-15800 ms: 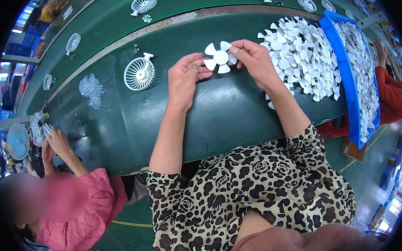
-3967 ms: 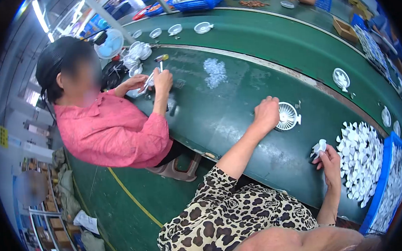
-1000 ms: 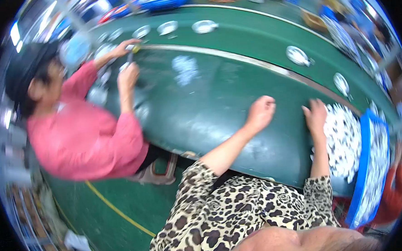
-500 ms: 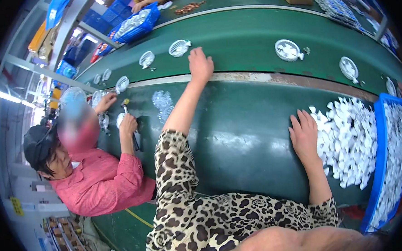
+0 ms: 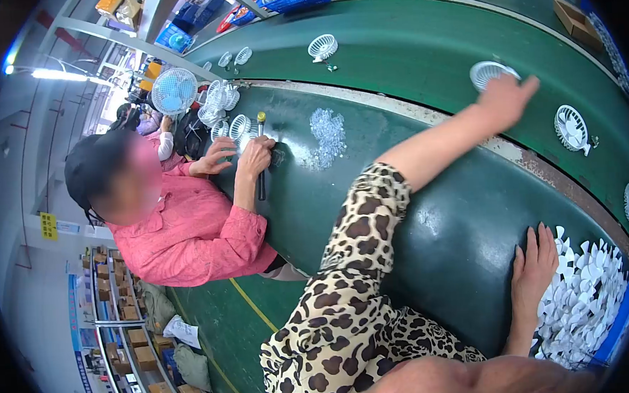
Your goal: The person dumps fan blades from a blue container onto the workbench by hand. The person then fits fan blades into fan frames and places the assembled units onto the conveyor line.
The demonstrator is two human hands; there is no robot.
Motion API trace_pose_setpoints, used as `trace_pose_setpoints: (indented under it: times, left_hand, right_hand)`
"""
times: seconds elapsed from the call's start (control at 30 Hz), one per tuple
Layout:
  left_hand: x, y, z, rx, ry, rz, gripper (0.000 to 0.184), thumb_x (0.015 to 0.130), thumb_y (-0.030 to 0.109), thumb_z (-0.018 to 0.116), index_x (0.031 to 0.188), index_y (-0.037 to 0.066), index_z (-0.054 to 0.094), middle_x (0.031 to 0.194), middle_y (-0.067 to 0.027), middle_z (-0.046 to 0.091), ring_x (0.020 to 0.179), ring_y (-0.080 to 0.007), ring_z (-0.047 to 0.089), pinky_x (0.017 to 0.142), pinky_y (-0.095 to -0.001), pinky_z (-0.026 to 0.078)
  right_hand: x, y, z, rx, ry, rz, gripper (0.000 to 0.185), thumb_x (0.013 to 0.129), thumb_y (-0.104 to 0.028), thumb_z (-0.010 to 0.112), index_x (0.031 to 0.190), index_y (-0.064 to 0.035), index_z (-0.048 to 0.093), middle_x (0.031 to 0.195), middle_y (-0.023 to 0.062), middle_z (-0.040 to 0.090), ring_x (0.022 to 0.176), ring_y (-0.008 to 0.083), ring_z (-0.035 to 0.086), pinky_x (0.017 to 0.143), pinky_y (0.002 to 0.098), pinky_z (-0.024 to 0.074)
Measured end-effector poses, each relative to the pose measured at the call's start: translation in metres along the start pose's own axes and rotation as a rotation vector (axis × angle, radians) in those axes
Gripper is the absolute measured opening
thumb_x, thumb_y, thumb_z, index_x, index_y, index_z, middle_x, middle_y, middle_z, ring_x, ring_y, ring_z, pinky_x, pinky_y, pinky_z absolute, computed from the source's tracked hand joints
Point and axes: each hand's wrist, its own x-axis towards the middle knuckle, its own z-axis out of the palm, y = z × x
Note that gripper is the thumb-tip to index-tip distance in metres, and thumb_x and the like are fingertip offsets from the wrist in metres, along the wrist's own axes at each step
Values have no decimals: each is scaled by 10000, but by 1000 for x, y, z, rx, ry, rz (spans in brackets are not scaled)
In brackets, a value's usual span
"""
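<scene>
My left hand [image 5: 503, 107] reaches over the green conveyor belt [image 5: 406, 42], slightly blurred. Its fingers overlap the near edge of a white round fan grille [image 5: 487, 72], with the thumb stretched out to the right, away from the grille. Whether the fingertips touch the grille I cannot tell. My right hand [image 5: 535, 270] lies flat on the dark green table [image 5: 444, 225], fingers stretched and nothing gripped. Beside it is a heap of small white fan blades [image 5: 583, 293]. Farther right on the belt is another grille with a white blade in it [image 5: 571, 129].
A co-worker in a pink shirt [image 5: 188, 235] sits at left, hands by a hammer [image 5: 260, 156] and several grilles [image 5: 240, 127]. Small clear pieces [image 5: 325, 135] lie between us. A blue tray edge [image 5: 623, 315] borders the blades. A raised metal strip [image 5: 352, 93] separates table and belt.
The view has swung left, so the scene sits farther right. My left hand has moved right along the belt and now overlaps a grille. My right hand stays beside the blades.
</scene>
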Motion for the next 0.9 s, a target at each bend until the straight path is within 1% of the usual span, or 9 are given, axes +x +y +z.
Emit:
trace_pose_setpoints:
  times: [0.1,0.2,0.3,0.4,0.5,0.67,0.8,0.83,0.9]
  left_hand:
    - [18,33,49,-49,73,212,258,789,125,517,1034,109,596,816,-192,567,761,-357,591,604,-447,480]
    - [34,48,81,22,58,189,157,757,153,541,819,63,655,818,-181,572,776,-324,588,610,-447,473]
    - [35,54,80,20,46,235,152,735,163,566,766,56,668,820,-169,581,776,-310,588,603,-419,471]
    - [36,62,83,99,9,224,139,707,155,586,715,46,673,820,-173,585,788,-310,576,611,-418,463]
    - [23,70,55,53,11,200,137,689,145,598,711,30,667,809,-181,578,776,-302,569,611,-418,460]
    - [-45,85,-47,-2,169,268,105,663,115,585,652,11,587,744,-166,528,740,-291,553,595,-379,449]
    - [-120,82,-101,-40,68,223,109,686,116,579,708,24,525,766,-167,500,714,-304,530,585,-401,437]
    - [-141,80,-103,-44,39,171,110,694,110,575,744,38,508,785,-152,489,730,-311,528,587,-416,436]
    - [-176,84,-118,14,-174,43,108,726,92,574,830,66,567,796,-131,489,734,-306,536,586,-423,440]
  right_hand:
    - [3,-3,-4,-5,-26,1,397,816,-104,610,1196,-19,535,1329,144,461,1246,325,407,1027,435,309]
    - [3,-4,-6,-2,-53,3,401,827,-99,597,1215,-26,526,1343,135,453,1257,318,400,1037,430,302]
    - [2,0,-4,-22,-57,-1,417,831,-109,600,1236,-42,523,1351,122,453,1271,299,395,1044,418,298]
    - [0,1,-1,-26,-59,7,416,837,-113,598,1241,-51,526,1356,118,451,1274,290,395,1047,413,295]
    - [0,1,0,-20,-63,7,415,841,-117,596,1245,-56,527,1359,113,450,1280,283,389,1050,412,289]
    - [1,-1,-3,-10,-77,29,418,842,-117,594,1249,-57,520,1353,114,454,1282,289,382,1054,417,281]
    - [-1,8,4,27,-19,-39,409,814,-116,608,1211,-44,540,1331,141,468,1245,319,420,1031,428,314]
    - [2,6,0,56,-15,-32,414,782,-111,620,1185,-40,556,1310,152,483,1214,332,449,1010,438,340]
    - [2,7,-4,90,44,-41,431,718,-84,650,1140,-49,571,1249,145,515,1178,329,472,989,440,360]
